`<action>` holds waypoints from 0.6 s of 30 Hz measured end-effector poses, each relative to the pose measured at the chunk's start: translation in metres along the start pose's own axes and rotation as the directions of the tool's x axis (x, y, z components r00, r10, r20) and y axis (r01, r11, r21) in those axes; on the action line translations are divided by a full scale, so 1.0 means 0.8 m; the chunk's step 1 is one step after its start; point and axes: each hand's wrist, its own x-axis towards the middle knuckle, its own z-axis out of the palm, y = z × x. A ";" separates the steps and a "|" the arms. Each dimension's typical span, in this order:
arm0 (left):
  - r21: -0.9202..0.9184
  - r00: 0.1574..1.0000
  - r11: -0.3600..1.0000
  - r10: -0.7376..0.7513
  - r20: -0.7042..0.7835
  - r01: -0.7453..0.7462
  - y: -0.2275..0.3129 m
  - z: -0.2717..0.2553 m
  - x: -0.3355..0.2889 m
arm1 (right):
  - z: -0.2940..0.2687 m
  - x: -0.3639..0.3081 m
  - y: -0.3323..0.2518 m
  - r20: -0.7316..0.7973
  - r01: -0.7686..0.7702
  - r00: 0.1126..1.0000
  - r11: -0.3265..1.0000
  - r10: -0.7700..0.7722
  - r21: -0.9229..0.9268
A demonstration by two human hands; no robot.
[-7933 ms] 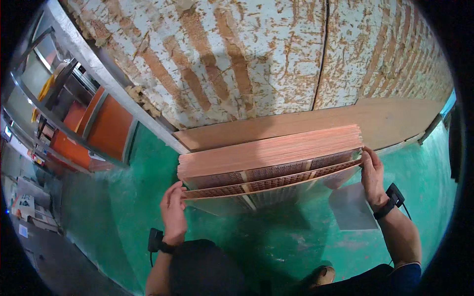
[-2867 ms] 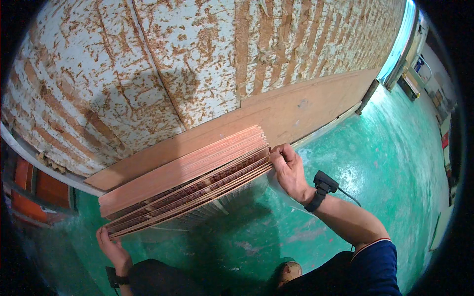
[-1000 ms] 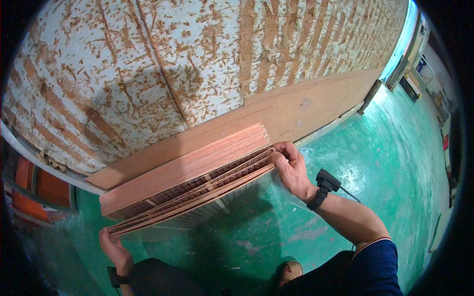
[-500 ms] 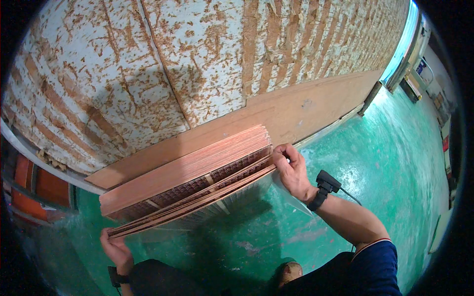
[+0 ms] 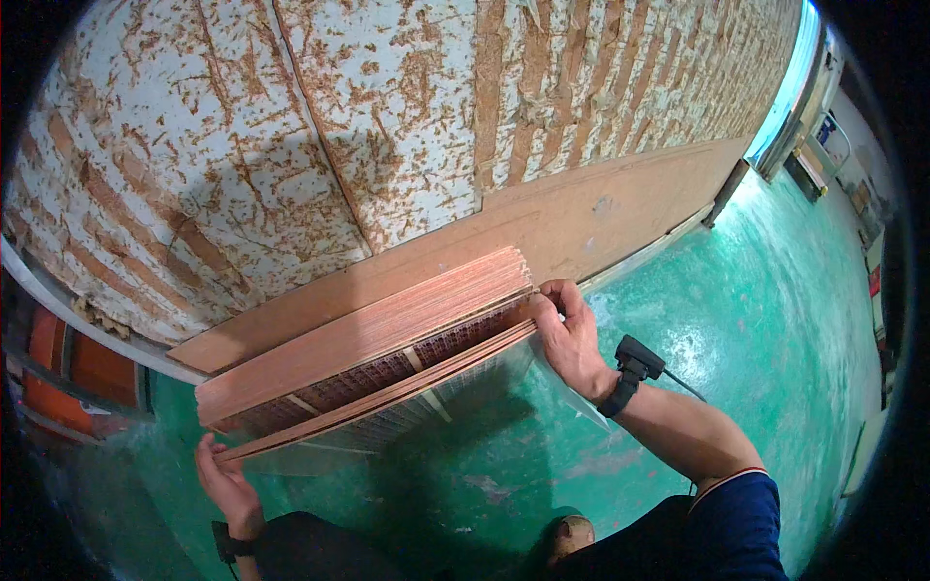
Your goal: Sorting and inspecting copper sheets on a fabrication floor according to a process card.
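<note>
A thick stack of thin wooden boards stands on edge against the wall, its pinkish upper edges showing. Their broad faces carry a dark printed grid pattern with pale bands. Several boards, a thin bundle, tilt away from the stack toward me, leaving a gap between. At the bundle's right upper corner, my right hand is closed, thumb on the near side and fingers over the far side. My left hand grips the left end, fingertips around the corner. A transparent sheet hangs below my right hand.
Behind the stack rises a wall panel with peeling white surface and brown streaks, above a plain brown board. The floor is glossy green. Orange-brown panels stand at the left. My shoe shows at the bottom.
The tilted boards have drawn together into a tighter bundle, and the gap behind them is wider. My left fingers have shifted up around the corner; my right hand has moved slightly left.
</note>
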 end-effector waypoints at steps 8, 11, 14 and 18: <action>-0.023 0.998 0.997 0.068 0.006 -0.068 -0.006 -0.002 0.000 | -0.010 0.004 0.014 0.038 0.045 0.998 0.995 -0.042 -0.089; -0.028 0.996 0.997 0.074 0.040 -0.073 -0.007 -0.006 0.004 | -0.002 0.002 0.008 -0.008 0.032 0.999 0.999 -0.032 -0.025; -0.047 0.997 0.997 0.066 0.040 -0.064 -0.002 0.000 -0.001 | -0.001 0.003 0.003 0.030 0.018 0.999 1.000 -0.018 0.000; -0.024 0.997 0.998 0.058 0.058 -0.057 0.001 0.002 -0.002 | -0.004 0.002 0.011 0.035 0.037 0.999 0.999 -0.038 0.013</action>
